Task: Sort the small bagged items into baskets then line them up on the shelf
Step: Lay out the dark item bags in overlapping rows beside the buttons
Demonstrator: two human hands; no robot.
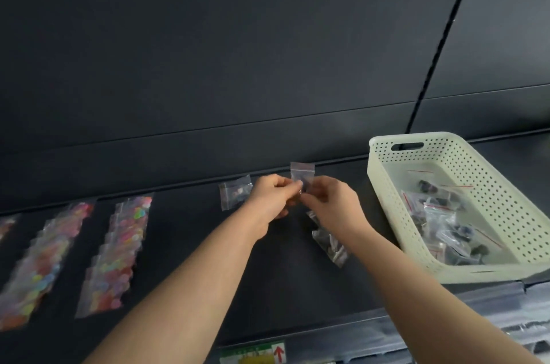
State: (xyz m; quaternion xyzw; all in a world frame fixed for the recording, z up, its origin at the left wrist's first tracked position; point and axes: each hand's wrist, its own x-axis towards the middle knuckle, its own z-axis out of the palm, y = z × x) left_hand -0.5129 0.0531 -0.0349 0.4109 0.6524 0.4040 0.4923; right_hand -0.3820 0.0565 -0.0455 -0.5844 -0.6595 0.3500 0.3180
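My left hand (272, 198) and my right hand (330, 203) meet above the dark shelf (190, 244) and together pinch a small clear zip bag (302, 174) that stands upright between the fingertips. Under my right hand hang more clear bags with dark contents (329, 240); whether they are held or lying on the shelf I cannot tell. One small bag (235, 191) lies on the shelf just left of my left hand. To the right stands a cream perforated basket (488, 185) with several bags of dark items (440, 220) inside.
Two rows of overlapping bags with colourful pieces (119, 253) (44, 262) lie along the left of the shelf. A dark back panel (238, 66) rises behind. At the front edge sits a label with a red arrow (278, 353).
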